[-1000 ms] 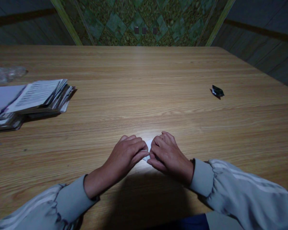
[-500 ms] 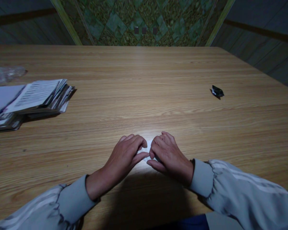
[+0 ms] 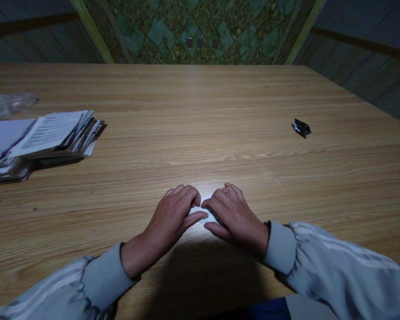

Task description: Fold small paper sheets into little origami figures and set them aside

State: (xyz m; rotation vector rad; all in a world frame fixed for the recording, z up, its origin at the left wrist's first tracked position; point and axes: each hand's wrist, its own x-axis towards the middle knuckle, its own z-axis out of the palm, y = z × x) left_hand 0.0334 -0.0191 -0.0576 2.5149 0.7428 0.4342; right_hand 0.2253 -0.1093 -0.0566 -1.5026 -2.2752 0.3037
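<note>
A small white piece, apparently paper (image 3: 211, 217), lies on the wooden table between my hands, mostly covered by them. My left hand (image 3: 182, 209) is curled over its left side, with the thumb laid across the near part and the fingertips bent down at the far side. From the right, my right hand (image 3: 231, 211) arches over the other side, its index finger reaching toward the left fingertips and its thumb along the near edge. The tips of both hands nearly meet. Faint marks show on the paper by the left thumb.
A stack of papers and booklets (image 3: 56, 133) lies at the left, with crumpled clear plastic (image 3: 11, 103) behind it. A small black wrapper (image 3: 301, 128) rests on the right of the wooden table (image 3: 186, 120). A patterned wall stands beyond the far edge.
My right index finger has uncurled and stretched left over the paper. My left fingers have shifted slightly left, so more white shows between the hands.
</note>
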